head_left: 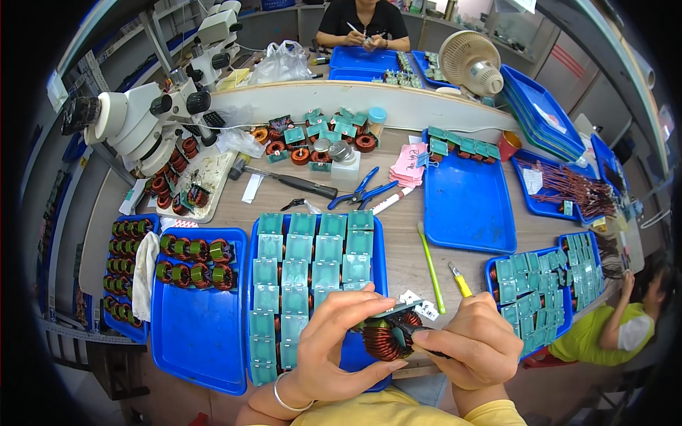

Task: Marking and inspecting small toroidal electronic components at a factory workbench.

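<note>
My left hand (328,346) grips a toroidal coil (382,343) wound with copper-coloured wire, a green board (403,310) at its top. The coil is held tilted between thumb and fingers. In my closed right hand (482,342) is a slim dark tool (430,345), its front end against the coil; its exact kind is hidden by the fingers. Just beyond my hands lie a yellow-handled craft knife (461,281), a long green stick-like tool (430,266) and small white labels (428,308). Left of the coil, rows of green-board coils (289,270) fill a blue tray (379,250).
Further left, another blue tray (195,334) bears coils. Pliers (364,192), a hammer (298,186) and a bottle (346,172) lie or stand mid-table. A microscope (131,121) stands back left, a blue tray (469,206) back right. One person (362,25) sits opposite, another (611,326) at right.
</note>
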A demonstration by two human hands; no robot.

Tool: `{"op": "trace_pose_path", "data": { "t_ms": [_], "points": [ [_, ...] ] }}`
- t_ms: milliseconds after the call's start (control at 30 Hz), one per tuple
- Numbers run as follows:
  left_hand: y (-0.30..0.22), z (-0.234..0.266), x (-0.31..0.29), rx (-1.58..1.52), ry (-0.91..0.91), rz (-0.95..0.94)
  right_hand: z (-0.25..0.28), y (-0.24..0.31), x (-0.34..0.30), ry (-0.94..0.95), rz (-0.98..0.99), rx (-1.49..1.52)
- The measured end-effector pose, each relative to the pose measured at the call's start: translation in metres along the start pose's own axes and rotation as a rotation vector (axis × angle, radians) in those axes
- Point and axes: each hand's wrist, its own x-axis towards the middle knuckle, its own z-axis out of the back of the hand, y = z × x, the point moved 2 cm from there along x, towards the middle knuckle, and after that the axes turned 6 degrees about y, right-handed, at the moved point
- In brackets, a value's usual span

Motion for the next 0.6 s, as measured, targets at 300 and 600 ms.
{"op": "trace_pose_path", "data": {
  "t_ms": [300,600],
  "points": [
    [-0.004,0.000,0.001,0.098,-0.039,-0.010,-0.002,0.001,0.000,0.031,0.000,-0.006],
    [0.004,0.000,-0.003,-0.110,-0.037,0.088,0.008,-0.014,-0.004,-0.100,0.001,0.143]
  ]
}}
